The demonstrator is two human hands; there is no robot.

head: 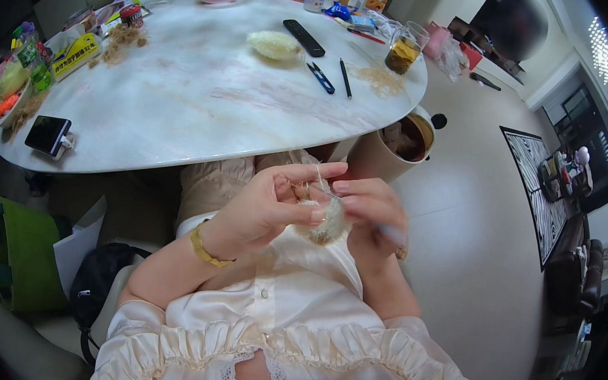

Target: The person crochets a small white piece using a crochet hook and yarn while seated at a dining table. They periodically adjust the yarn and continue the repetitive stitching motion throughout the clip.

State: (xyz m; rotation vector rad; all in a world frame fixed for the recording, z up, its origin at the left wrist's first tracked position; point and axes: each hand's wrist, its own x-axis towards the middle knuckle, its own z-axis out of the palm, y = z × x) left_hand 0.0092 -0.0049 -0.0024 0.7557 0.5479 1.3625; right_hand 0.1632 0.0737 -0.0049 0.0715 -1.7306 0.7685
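Observation:
Above my lap, my left hand [274, 203] pinches a small fuzzy cream crochet piece [328, 224] between thumb and fingers, with yarn running up over its raised index finger. My right hand [375, 216] holds a thin crochet hook [329, 193] whose metal tip meets the yarn at the top of the piece; the hook's handle is blurred. A ball of fuzzy pale yarn [274, 45] lies on the marble table, beside a black remote control [304, 38], thread snips [321, 78] and a dark pencil or pen [345, 78].
The marble table edge [171, 162] curves in front of me. A phone [49, 135] lies near its left end. A glass of tea [404, 51] stands near the right edge, above a waste bin [395, 144]. At lower left are a green bag [28, 256] and a black bag [103, 273].

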